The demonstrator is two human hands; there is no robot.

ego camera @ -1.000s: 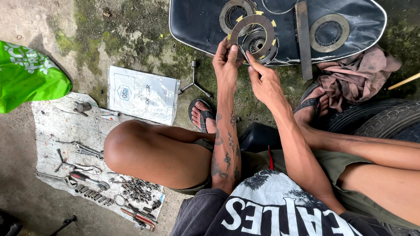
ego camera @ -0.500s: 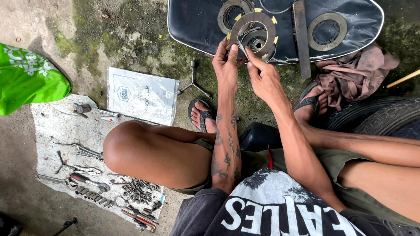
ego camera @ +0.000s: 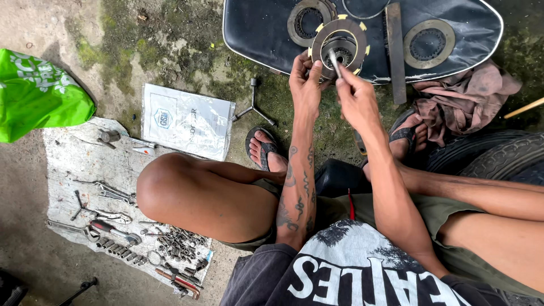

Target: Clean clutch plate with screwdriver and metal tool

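Note:
My left hand (ego camera: 306, 82) grips the lower left edge of a round grey clutch disc (ego camera: 347, 35) with yellow marks around its rim, holding it up in front of me. My right hand (ego camera: 356, 96) pinches a thin metal tool (ego camera: 334, 61) whose tip reaches into the disc's centre hub. Behind the disc lies a black motorcycle seat (ego camera: 260, 34), upside down, with two more ring-shaped discs (ego camera: 428, 44) and a flat metal bar (ego camera: 395, 51) resting on it.
A white cloth (ego camera: 73, 164) at the left carries wrenches (ego camera: 107, 192), sockets and small parts. Nearby are a white plastic packet (ego camera: 187, 122), a Y-shaped wrench (ego camera: 253, 105), a green bag (ego camera: 34, 93), a brown rag (ego camera: 464, 99) and a tyre (ego camera: 498, 156).
The disc and both hands have stayed close together in front of the seat; my right hand's tool now points more into the hub. The view has shifted slightly.

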